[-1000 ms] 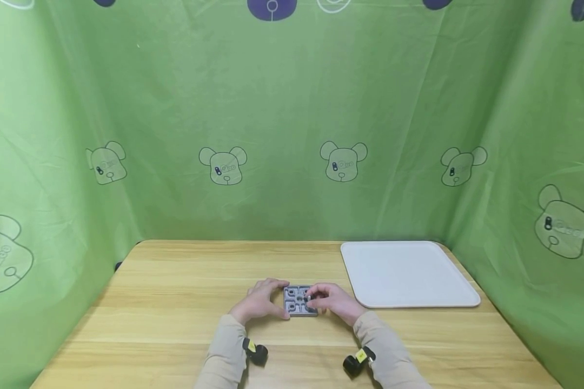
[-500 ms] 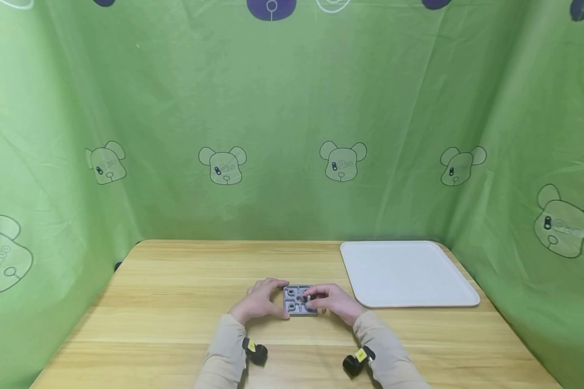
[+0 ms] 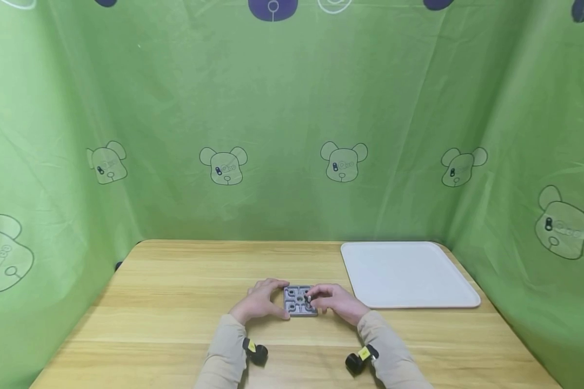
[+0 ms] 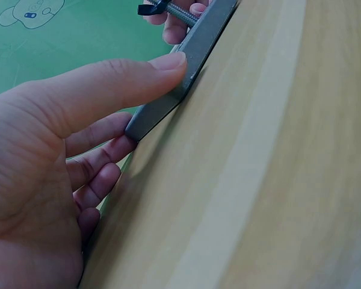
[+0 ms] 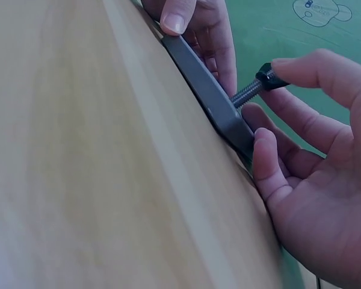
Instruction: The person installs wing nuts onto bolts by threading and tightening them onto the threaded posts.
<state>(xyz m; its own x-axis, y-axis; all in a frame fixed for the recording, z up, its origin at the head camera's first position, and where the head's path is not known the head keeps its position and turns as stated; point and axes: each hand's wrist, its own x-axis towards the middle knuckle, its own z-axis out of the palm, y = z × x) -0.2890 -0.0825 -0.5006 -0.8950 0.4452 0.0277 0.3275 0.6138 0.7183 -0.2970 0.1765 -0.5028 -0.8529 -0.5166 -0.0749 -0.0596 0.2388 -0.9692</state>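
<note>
A square grey metal plate (image 3: 294,312) with grooves and recesses lies flat on the table. My left hand (image 3: 260,302) grips its left side, the thumb at the near corner and the fingers at the far one. A threaded bolt (image 5: 248,94) stands up from the plate's right part. On the bolt's upper end sits a black wing nut (image 5: 267,77). My right hand (image 3: 338,300) pinches that nut between thumb and index finger, while its other fingers rest by the plate's edge. The same nut (image 4: 151,8) shows at the top of the left wrist view.
A white tray (image 3: 411,275) lies at the back right of the wooden table (image 3: 165,302). A green curtain (image 3: 282,108) printed with bear heads surrounds the table at the back and sides. Small black cameras (image 3: 258,355) are strapped to both wrists.
My right thumb and fingers have shifted slightly at the nut, and the right wrist has moved a little to the right. The left hand and the plate have stayed in place.
</note>
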